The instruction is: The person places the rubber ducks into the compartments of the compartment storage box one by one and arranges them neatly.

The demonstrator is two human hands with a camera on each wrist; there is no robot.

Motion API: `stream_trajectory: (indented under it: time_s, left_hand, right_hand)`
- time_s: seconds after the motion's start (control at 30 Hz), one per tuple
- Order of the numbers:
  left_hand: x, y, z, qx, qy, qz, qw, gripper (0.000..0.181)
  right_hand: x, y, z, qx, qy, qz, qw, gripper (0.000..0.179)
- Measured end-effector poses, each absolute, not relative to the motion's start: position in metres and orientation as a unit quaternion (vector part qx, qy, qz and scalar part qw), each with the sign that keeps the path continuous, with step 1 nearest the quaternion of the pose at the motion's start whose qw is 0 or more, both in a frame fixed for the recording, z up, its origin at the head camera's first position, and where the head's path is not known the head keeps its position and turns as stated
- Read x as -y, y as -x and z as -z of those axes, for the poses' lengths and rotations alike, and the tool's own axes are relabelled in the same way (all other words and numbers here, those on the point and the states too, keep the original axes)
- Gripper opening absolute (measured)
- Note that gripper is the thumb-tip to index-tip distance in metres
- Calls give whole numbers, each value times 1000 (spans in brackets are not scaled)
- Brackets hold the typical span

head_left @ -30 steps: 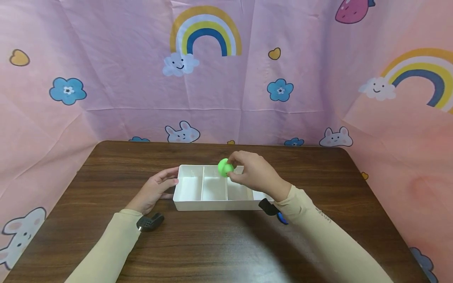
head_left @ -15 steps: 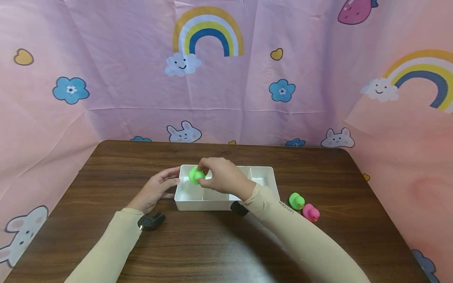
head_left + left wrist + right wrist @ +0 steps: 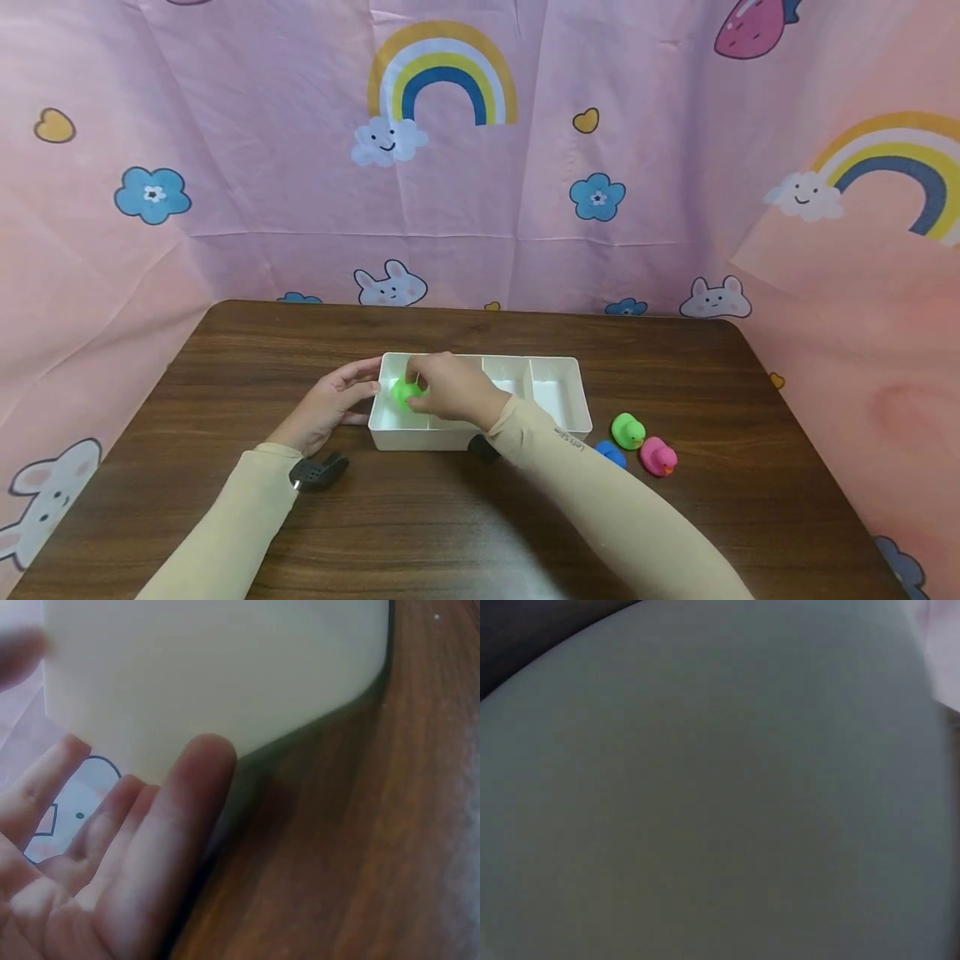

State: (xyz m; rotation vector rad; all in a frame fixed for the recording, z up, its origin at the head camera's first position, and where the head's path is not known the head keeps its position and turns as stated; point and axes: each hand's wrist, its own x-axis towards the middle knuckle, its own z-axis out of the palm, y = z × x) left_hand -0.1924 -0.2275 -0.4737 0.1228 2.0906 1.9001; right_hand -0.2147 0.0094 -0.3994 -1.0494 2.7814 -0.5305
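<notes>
A white divided box (image 3: 408, 439) with several compartments stands on the table. My left hand (image 3: 324, 407) rests at its left end, with the thumb and fairly straight fingers against the wall. In the left wrist view those fingers (image 3: 196, 776) touch the box's pale end wall (image 3: 217, 667). My right hand (image 3: 455, 388) reaches over the box and pinches a green rubber duck (image 3: 403, 393) down inside the leftmost compartment. The hand partly hides the duck and the second compartment. A pale, blurred surface fills almost the whole right wrist view.
Right of the box sit another green duck (image 3: 628, 430), a pink duck (image 3: 658, 457) and a blue duck (image 3: 611, 453), the last partly behind the right sleeve (image 3: 600, 492). The brown wooden table (image 3: 375, 533) ends at a patterned pink cloth (image 3: 465, 192).
My right hand has carried the green duck leftward over the box and lowered it into the leftmost compartment. The ducks on the right have come into view from behind the arm. The left hand stays put.
</notes>
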Motion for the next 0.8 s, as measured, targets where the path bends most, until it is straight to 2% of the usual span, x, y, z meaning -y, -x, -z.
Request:
stream_trajectory:
  time_s: [0.43,0.8]
  left_hand:
    - [227,192,474,-735,-41,-660,151,62]
    - [227,192,474,-738,-41,-657,150,62]
  right_hand:
    - [4,219,409,-931,340,122,51,20]
    - [9,217,404,-932,340,106,64,24]
